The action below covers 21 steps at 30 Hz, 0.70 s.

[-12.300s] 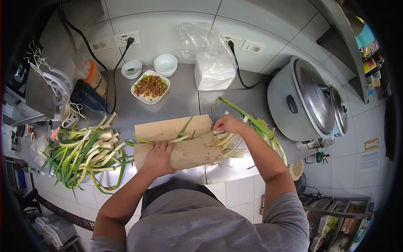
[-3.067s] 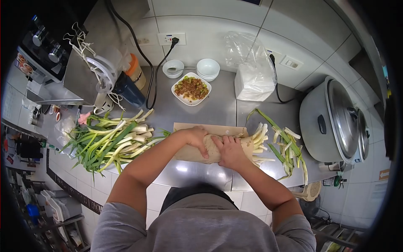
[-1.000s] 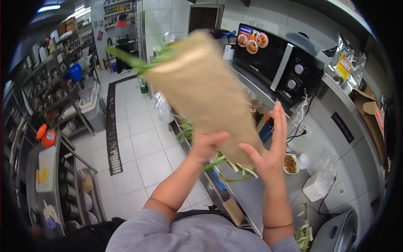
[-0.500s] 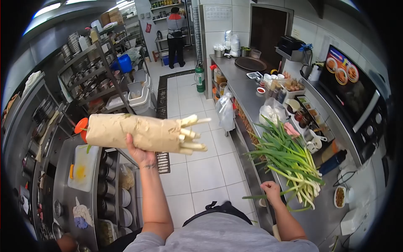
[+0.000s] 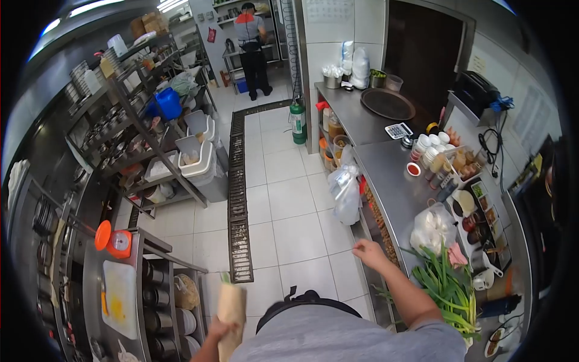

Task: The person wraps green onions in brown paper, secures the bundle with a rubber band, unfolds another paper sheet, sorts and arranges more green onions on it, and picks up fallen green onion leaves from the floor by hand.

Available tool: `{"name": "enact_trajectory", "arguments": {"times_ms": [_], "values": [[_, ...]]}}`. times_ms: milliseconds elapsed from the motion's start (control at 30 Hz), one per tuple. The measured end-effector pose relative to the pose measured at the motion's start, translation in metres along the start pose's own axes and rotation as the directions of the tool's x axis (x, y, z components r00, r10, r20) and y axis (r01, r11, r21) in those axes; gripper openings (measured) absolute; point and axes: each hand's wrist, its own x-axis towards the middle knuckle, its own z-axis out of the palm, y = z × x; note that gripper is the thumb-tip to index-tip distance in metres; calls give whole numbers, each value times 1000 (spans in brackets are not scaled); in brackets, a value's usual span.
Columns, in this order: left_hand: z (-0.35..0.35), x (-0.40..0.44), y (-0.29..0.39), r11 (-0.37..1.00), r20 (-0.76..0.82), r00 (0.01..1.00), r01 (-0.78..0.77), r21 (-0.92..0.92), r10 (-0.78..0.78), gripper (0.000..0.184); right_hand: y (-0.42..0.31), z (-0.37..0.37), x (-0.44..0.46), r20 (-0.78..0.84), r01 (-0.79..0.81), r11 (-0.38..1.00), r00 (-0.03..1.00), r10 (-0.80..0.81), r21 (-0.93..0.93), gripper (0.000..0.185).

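My left hand (image 5: 221, 329) is closed around a bundle of green onions wrapped in brown paper (image 5: 231, 311), low in front of my body. The bundle stands roughly upright, with a bit of green at its top; its lower end is out of view. Over the counter's near edge, my right hand (image 5: 369, 252) is closed with its fingers curled together, and nothing shows in it. Loose green onions (image 5: 452, 292) lie on the steel counter (image 5: 377, 158) to the right of that forearm. Beside them sits a white plastic bag (image 5: 433, 228).
On the left, a steel table holds a cutting board (image 5: 120, 298) and an orange kitchen scale (image 5: 119, 242). Waste bins (image 5: 208, 172) stand by the shelves. A green gas cylinder (image 5: 298, 122) is ahead, and a co-worker (image 5: 250, 51) stands farther back. A floor drain (image 5: 239, 199) runs along the aisle.
The wrapped bundle has swung from level at chest height down to upright near my body. My right hand has moved forward, and the green leaf it held no longer shows in it.
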Motion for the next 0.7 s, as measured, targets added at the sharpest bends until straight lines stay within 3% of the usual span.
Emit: {"name": "enact_trajectory", "arguments": {"times_ms": [33, 67, 100, 133, 200, 300, 333, 400, 433, 500, 600, 633, 700], "values": [[26, -31, -20, 978, -89, 983, -144, 152, 159, 83, -25, -5, 36, 109, 89, 993, 991, -80, -80, 24], [46, -41, -32, 913, -155, 931, -273, 304, 330, 92, -51, -7, 73, 210, 78, 982, 977, -40, -175, 24], [55, -43, -29, 936, -91, 957, -245, 254, 276, 91, -71, -7, 109, 301, 76, 960, 954, 9, -269, 24], [61, -38, -17, 971, -11, 987, -158, 181, 163, 90, -79, -2, 143, 292, 70, 958, 956, 15, -278, 24], [66, -10, 3, 991, 67, 995, -76, 107, 69, 88, -82, 15, 209, 168, 295, 926, 951, -260, -236, 27], [49, 71, 36, 997, 109, 992, -67, 47, 62, 85, -80, 41, 278, 14, 258, 947, 965, -261, -193, 26], [37, 101, 47, 997, 114, 991, -77, 24, 74, 84, -71, 54, 298, 5, 240, 951, 970, -243, -195, 26], [7, 168, 74, 995, 120, 988, -99, -28, 101, 82, -32, 84, 330, 214, 25, 952, 976, 43, -304, 36], [-9, 201, 87, 991, 119, 986, -109, -72, 118, 81, -18, 92, 339, 209, 2, 950, 976, 66, -313, 36], [-42, 273, 108, 974, 114, 983, -123, -191, 147, 79, 7, 104, 357, 473, -41, 887, 835, 283, -460, 41], [-103, 400, 141, 861, 101, 978, -107, -497, 180, 77, 33, 111, 392, 457, -136, 882, 814, 358, -451, 43], [-123, 438, 161, 841, 105, 979, -93, -533, 175, 76, 62, 120, 400, 357, -143, 913, 888, 289, -383, 33], [-176, 506, 234, 909, 122, 987, -42, -414, 102, 70, 70, 111, 425, 273, -272, 927, 900, 341, -259, 32]]}}
